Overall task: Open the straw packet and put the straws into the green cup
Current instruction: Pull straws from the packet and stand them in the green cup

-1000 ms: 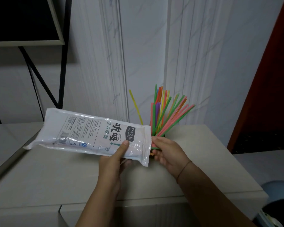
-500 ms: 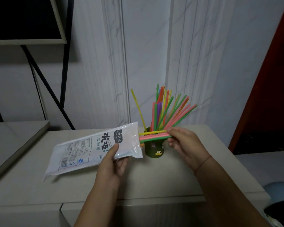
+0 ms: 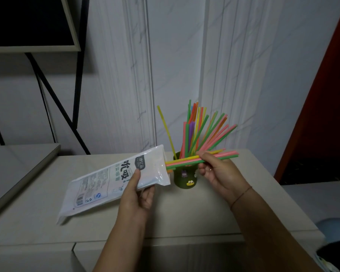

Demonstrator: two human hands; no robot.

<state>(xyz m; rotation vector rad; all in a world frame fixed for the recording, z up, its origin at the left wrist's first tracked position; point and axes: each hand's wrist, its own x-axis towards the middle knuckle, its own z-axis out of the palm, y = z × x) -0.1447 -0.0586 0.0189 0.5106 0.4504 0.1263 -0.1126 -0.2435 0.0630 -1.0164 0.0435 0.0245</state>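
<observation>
My left hand [image 3: 136, 193] grips the white straw packet [image 3: 114, 179] near its open right end, tilted up toward the cup. My right hand [image 3: 217, 171] pinches a small bundle of coloured straws [image 3: 186, 160] that lie level, their left ends still inside the packet mouth. Behind the bundle stands the green cup [image 3: 185, 178] with small stickers on its front, on the beige countertop [image 3: 47, 222]. Many coloured straws [image 3: 200, 132] fan upward out of the cup.
A white panelled wall [image 3: 175, 65] rises just behind the cup. A black metal frame [image 3: 47, 91] with a dark panel stands at the left. A red-brown door [image 3: 330, 95] is at the right. The counter's front edge runs below my forearms.
The packet's far end dropped and its open end tipped up toward the cup. My right hand has drawn a bundle of straws farther out to the right.
</observation>
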